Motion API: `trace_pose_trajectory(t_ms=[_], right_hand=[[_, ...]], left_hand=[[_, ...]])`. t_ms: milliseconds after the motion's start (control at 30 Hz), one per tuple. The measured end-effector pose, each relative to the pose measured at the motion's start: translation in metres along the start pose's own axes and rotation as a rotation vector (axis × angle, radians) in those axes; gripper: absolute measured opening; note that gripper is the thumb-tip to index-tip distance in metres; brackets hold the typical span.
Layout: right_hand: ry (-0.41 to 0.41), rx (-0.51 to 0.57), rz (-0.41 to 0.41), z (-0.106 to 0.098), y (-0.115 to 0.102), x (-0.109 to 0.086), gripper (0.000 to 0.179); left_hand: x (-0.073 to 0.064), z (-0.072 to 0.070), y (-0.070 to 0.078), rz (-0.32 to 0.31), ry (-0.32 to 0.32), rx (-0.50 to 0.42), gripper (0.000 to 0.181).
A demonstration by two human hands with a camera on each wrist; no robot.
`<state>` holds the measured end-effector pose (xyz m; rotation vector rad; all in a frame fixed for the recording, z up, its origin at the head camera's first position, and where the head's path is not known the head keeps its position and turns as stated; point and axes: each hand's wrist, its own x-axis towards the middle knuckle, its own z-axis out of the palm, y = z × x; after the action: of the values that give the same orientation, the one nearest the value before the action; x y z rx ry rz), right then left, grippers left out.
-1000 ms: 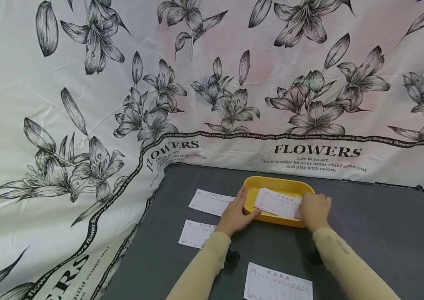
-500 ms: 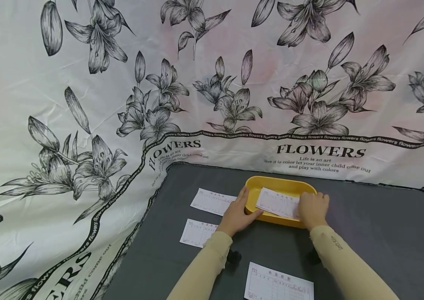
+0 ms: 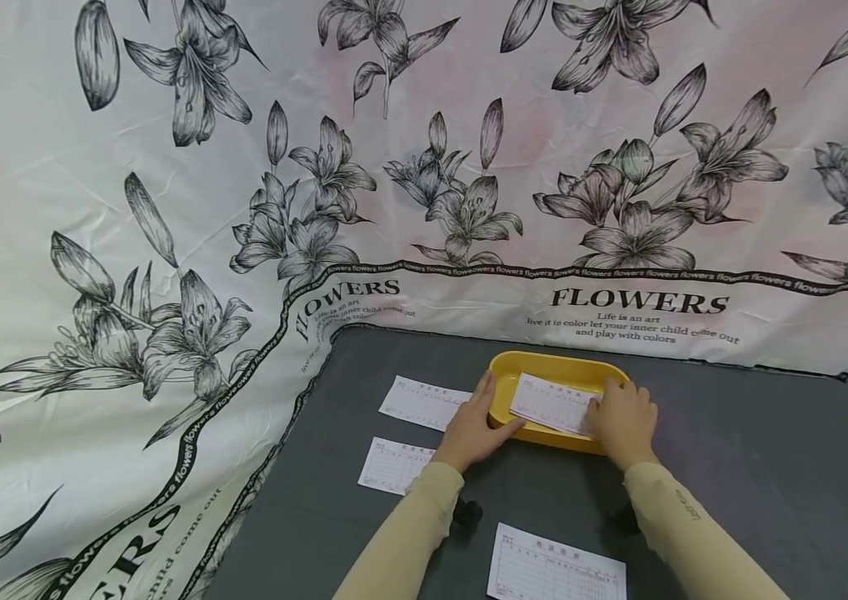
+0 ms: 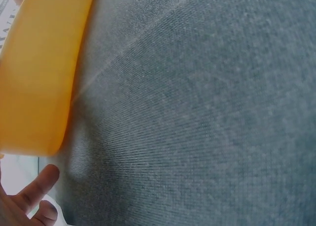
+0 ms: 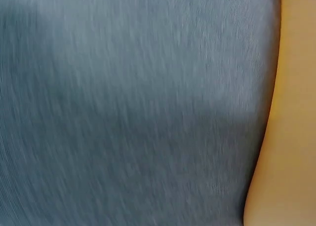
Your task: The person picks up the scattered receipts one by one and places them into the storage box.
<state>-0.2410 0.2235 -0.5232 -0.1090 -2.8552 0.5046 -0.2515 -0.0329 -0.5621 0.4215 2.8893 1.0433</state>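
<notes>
A yellow tray [image 3: 544, 360] stands at the back of the dark table. Inside it lies a small stack of printed paper forms [image 3: 550, 402], tilted slightly down to the right. My left hand [image 3: 469, 429] is at the tray's left end, thumb along the near rim and fingers stretched along the side. In the left wrist view, a finger [image 4: 42, 184] extends just past the tray's end. Over the tray's right end, my right hand [image 3: 625, 423] has curled fingers and grips the right edge of the forms, covering that corner. The right wrist view shows only tabletop and tray wall [image 5: 286, 117].
Left of the tray lie two paper forms, a farther form [image 3: 420, 403] and a nearer form [image 3: 392, 465], the latter partly behind the left sleeve. Another form [image 3: 555, 567] lies near the front. A floral curtain [image 3: 454, 308] borders the table's back and left.
My right hand has shifted slightly left, farther over the forms in the tray, and its thumb now shows on their right end. The left hand and the tray stay in place.
</notes>
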Motion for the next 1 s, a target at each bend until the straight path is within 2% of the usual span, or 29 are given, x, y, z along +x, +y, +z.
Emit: trace_pose_trajectory(t_ms=[233, 333, 433, 800, 1000], right_hand=[[0.054, 0.179, 0.091, 0.002, -0.003, -0.019, 0.057], [0.054, 0.220, 0.124, 0.001, -0.002, -0.027, 0.059], [0.067, 0.254, 0.118, -0.002, -0.001, -0.035, 0.058], [0.089, 0.289, 0.149, -0.020, -0.006, -0.067, 0.060], [0.136, 0.303, 0.138, -0.028, -0.006, -0.082, 0.057]], left_hand=[[-0.003, 0.001, 0.001, 0.004, -0.008, -0.020, 0.101], [-0.004, 0.002, 0.002, 0.003, -0.014, -0.022, 0.101], [-0.005, 0.002, 0.002, -0.001, -0.006, -0.018, 0.101], [-0.003, 0.000, 0.003, -0.008, -0.007, -0.003, 0.101], [-0.001, -0.001, 0.001, -0.014, -0.002, -0.004, 0.100]])
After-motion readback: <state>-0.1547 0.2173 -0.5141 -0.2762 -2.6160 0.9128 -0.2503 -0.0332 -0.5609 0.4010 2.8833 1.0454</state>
